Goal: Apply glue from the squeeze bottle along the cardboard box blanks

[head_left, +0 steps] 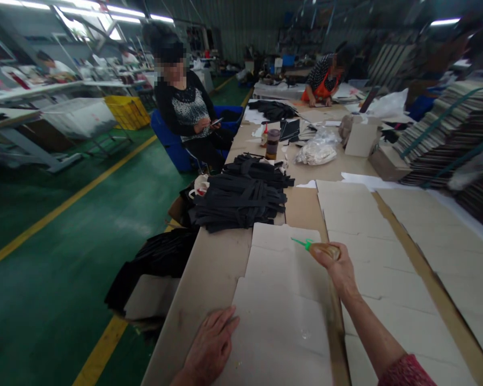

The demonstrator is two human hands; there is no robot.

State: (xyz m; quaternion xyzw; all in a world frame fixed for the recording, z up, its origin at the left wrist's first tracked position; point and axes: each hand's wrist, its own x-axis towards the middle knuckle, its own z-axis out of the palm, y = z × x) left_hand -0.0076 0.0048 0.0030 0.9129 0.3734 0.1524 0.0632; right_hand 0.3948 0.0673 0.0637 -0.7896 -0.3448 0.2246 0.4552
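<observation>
Right hand (339, 269) grips glue bottle (325, 250) (nozzle (300, 243) leftward).

I note open passage low over the flat cardboard sheets (282, 300) ahead. The black strap pile (241, 198) blocks the far left; stacked boards (459, 134) wall off my right.

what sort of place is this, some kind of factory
Most likely a factory workshop, perhaps for box making. Flat cardboard blanks cover the long worktable, a pile of black strips lies on it, and the green floor has yellow lane lines. The right hand holds a squeeze bottle.
</observation>
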